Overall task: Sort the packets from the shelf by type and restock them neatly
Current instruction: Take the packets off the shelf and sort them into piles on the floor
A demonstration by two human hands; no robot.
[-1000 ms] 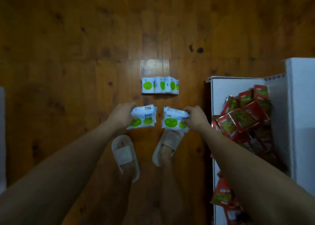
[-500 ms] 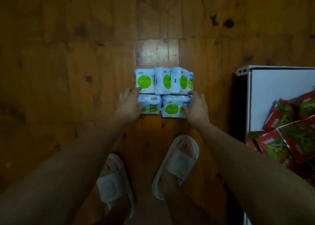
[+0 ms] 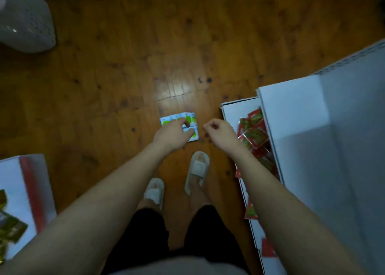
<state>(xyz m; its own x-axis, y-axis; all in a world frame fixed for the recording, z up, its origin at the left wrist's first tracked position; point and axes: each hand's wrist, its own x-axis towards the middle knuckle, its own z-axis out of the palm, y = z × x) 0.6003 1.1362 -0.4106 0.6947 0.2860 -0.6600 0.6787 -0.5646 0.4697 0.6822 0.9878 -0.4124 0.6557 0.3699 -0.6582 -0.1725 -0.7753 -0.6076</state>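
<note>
The white packets (image 3: 188, 124) with green dots lie in two rows on the floor (image 3: 104, 87); their count is unclear. The left hand (image 3: 171, 132) is over them, fingers loosely bent, empty. The right hand (image 3: 218, 128), loosely curled, holds nothing. Red packets (image 3: 253, 135) heap on the shelf (image 3: 237, 110), too jumbled to count. Two slippers (image 3: 198, 168) show.

Seen from above: white packets with green circles (image 3: 188, 121) lying in two rows on the wooden floor (image 3: 104, 91), partly covered by the left hand (image 3: 171, 133). Right hand (image 3: 218, 130) beside them, fingers loosely curled, holding nothing. Red packets (image 3: 255, 135) heaped on the white shelf (image 3: 235, 110) at right.
</note>
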